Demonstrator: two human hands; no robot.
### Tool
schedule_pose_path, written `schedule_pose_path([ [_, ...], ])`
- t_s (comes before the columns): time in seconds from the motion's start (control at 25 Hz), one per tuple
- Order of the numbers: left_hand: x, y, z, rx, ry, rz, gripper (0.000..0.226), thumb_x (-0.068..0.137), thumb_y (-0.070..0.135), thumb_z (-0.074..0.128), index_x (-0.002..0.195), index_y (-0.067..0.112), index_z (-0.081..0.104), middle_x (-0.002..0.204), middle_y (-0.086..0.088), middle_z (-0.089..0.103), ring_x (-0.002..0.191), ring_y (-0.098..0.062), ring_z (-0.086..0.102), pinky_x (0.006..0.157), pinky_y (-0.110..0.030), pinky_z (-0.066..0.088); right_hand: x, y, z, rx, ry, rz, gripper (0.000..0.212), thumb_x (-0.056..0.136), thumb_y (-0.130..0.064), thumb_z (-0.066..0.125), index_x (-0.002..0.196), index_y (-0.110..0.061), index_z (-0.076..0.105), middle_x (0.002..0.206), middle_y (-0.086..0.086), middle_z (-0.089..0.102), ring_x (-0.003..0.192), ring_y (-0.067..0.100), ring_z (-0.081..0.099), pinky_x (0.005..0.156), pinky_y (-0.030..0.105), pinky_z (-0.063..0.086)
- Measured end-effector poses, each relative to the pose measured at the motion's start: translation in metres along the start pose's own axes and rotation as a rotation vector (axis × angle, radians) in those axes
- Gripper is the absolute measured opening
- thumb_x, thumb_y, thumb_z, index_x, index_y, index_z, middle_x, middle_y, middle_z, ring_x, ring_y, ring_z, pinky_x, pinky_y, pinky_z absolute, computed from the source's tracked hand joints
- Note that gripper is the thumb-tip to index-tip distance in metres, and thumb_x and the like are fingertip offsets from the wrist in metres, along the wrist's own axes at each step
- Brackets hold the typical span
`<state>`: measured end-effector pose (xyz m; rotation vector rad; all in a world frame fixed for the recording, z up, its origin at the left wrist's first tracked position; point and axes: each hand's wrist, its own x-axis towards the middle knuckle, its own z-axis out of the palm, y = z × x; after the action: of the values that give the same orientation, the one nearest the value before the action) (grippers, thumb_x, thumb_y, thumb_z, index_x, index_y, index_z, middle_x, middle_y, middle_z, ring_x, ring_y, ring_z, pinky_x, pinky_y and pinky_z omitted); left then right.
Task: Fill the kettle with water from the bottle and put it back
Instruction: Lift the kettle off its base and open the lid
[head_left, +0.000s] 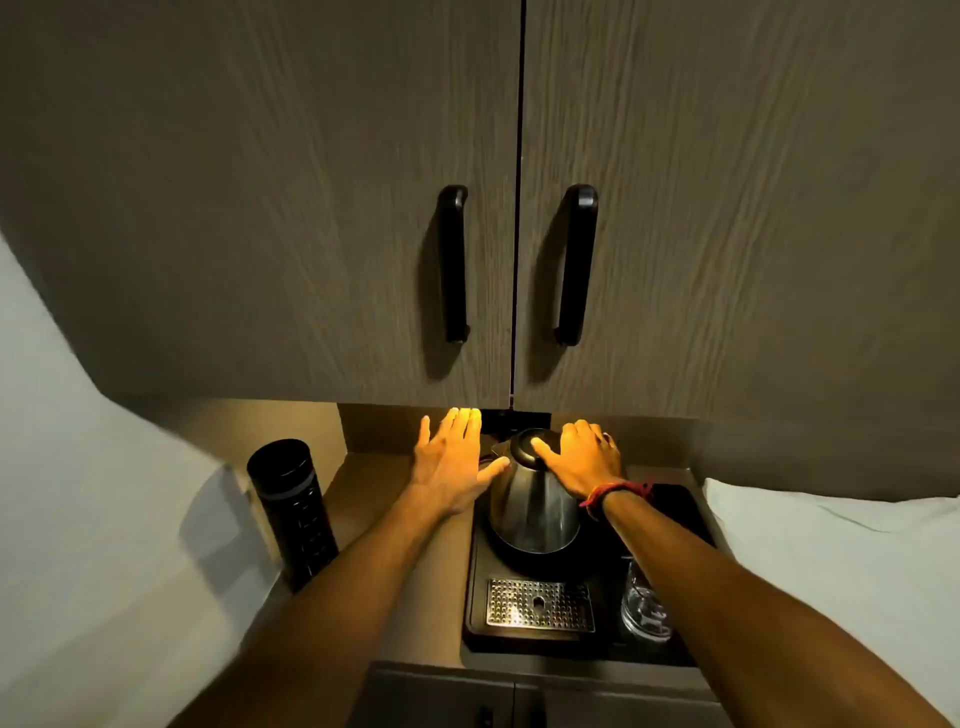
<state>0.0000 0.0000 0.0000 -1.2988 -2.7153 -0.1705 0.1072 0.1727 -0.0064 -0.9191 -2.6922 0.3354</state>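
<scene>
A steel kettle (535, 506) with a black lid stands upright on its black base on a dark tray (480, 597). My right hand (584, 460) lies over the kettle's top right, fingers curled toward where the handle sits; the handle itself is hidden. My left hand (452, 460) hovers flat beside the kettle's left, fingers spread, its thumb close to the lid. A tall black bottle (293, 512) stands upright at the left of the counter, apart from both hands.
A metal drip grate (540, 605) sits at the tray's front, and a clear glass (644, 608) stands at its front right under my right forearm. Closed cabinet doors with two black handles (454, 262) hang low overhead. White fabric (841, 561) lies to the right.
</scene>
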Motion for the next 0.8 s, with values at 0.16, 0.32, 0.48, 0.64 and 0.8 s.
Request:
schedule_pose_path([
  [0.16, 0.022, -0.001, 0.015, 0.058, 0.0, -0.041, 0.083, 0.093, 0.072, 0.031, 0.15, 0.013, 0.035, 0.154, -0.009, 0.041, 0.144, -0.025, 0.033, 0.121, -0.055, 0.017, 0.029, -0.006, 0.011, -0.02, -0.111, 0.046, 0.042, 0.088, -0.047, 0.046, 0.095, -0.011, 0.067, 0.1, 0.014, 0.069, 0.096, 0.034, 0.064, 0.079, 0.037, 0.047],
  [0.32, 0.032, -0.001, 0.017, 0.055, -0.012, -0.056, 0.074, 0.092, 0.073, 0.033, 0.128, 0.013, 0.057, 0.133, -0.01, 0.06, 0.127, -0.027, 0.052, 0.112, -0.052, 0.033, 0.036, -0.012, 0.011, -0.112, -0.111, -0.052, 0.026, 0.089, -0.026, 0.044, 0.073, -0.017, 0.062, 0.081, 0.01, 0.068, 0.082, 0.033, 0.067, 0.063, 0.029, 0.039],
  [0.48, 0.036, -0.009, 0.005, 0.053, 0.013, -0.009, 0.063, 0.091, 0.074, 0.033, 0.073, 0.016, 0.05, 0.08, -0.005, 0.062, 0.079, -0.022, 0.061, 0.07, -0.033, 0.042, 0.052, 0.034, 0.038, 0.144, -0.328, 0.096, 0.02, 0.086, -0.029, 0.051, 0.073, -0.014, 0.053, 0.082, 0.015, 0.062, 0.087, 0.036, 0.066, 0.069, 0.038, 0.044],
  [0.64, 0.035, -0.026, -0.008, -0.025, -0.063, -0.033, 0.061, 0.09, 0.073, 0.034, 0.06, 0.021, 0.036, 0.059, 0.003, 0.041, 0.06, -0.014, 0.045, 0.061, -0.031, 0.039, 0.041, 0.056, 0.03, 0.558, -0.248, 0.368, 0.044, 0.098, -0.022, 0.038, 0.131, 0.005, 0.051, 0.145, 0.022, 0.047, 0.14, 0.035, 0.037, 0.106, 0.041, 0.034],
  [0.8, 0.026, -0.047, -0.018, -0.052, -0.026, -0.076, 0.06, 0.092, 0.07, 0.039, 0.06, 0.019, 0.037, 0.063, 0.001, 0.046, 0.065, -0.016, 0.05, 0.069, -0.033, 0.045, 0.031, 0.054, 0.026, 0.724, -0.193, 0.37, 0.054, 0.104, -0.027, 0.023, 0.154, -0.007, 0.017, 0.165, 0.008, 0.006, 0.153, 0.021, -0.001, 0.121, 0.033, -0.001],
])
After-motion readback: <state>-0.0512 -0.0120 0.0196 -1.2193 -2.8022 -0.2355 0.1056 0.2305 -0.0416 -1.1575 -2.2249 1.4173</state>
